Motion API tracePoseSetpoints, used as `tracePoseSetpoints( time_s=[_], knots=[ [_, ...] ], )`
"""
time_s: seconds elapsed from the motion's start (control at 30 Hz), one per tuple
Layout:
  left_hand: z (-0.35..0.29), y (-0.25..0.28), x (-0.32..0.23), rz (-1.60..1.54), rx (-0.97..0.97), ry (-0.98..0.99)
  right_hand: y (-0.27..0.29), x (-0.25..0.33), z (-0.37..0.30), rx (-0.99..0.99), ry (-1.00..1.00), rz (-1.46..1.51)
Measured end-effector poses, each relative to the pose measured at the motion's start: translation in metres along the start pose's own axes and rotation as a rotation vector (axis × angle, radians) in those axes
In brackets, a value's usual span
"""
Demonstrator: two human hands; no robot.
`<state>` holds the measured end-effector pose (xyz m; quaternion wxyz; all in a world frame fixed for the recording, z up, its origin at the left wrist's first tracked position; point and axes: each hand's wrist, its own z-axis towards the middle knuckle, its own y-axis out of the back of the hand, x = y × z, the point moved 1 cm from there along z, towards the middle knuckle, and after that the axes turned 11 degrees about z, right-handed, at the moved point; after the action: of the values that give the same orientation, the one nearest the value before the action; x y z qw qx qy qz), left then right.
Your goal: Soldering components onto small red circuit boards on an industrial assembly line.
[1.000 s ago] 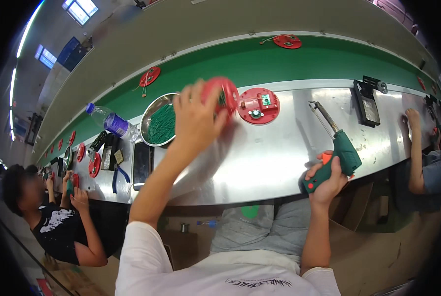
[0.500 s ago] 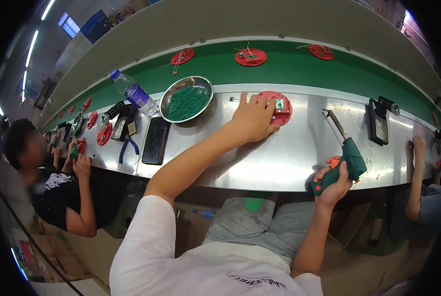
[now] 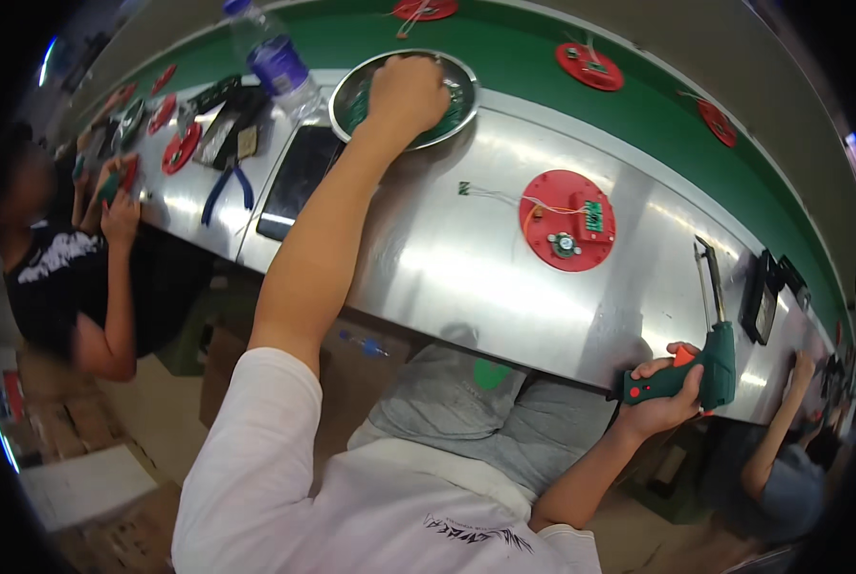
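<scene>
Left hand (image 3: 409, 96) has left red disc (image 3: 554, 216) lying free | dips into steel bowl (image 3: 471, 115) of green wires (image 3: 358, 107), cannot tell its grip | right hand (image 3: 664, 407) grasps green soldering gun (image 3: 721, 362)

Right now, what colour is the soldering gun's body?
The soldering gun's body is dark green, showing best in the head view.

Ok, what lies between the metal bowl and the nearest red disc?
The head view shows a small green piece on the metal benchtop, with thin white wires running from it to the disc.
</scene>
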<state>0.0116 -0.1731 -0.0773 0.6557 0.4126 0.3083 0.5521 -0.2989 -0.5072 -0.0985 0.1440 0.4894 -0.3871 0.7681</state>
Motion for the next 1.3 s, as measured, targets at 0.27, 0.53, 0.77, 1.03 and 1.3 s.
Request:
tracePoseSetpoints(
  time_s=[0.27,0.53,0.77,1.03,1.3],
  knots=[
    [-0.013,0.004,0.002,-0.049,0.036,0.016,0.0,-0.005,0.0,0.024,-0.034,0.002],
    [-0.013,0.006,-0.006,-0.235,-0.041,-0.005,0.008,0.0,0.0,0.066,-0.029,0.013],
    [-0.005,0.025,0.004,-0.679,-0.164,0.102,0.006,0.001,-0.001,0.023,-0.012,-0.004],
    [-0.006,0.013,0.002,-0.391,-0.126,-0.16,-0.001,-0.002,-0.001,0.016,-0.001,-0.008],
    [-0.005,-0.008,-0.015,-0.444,0.015,-0.172,0.02,-0.004,0.006,-0.09,-0.097,-0.045]
  ],
)
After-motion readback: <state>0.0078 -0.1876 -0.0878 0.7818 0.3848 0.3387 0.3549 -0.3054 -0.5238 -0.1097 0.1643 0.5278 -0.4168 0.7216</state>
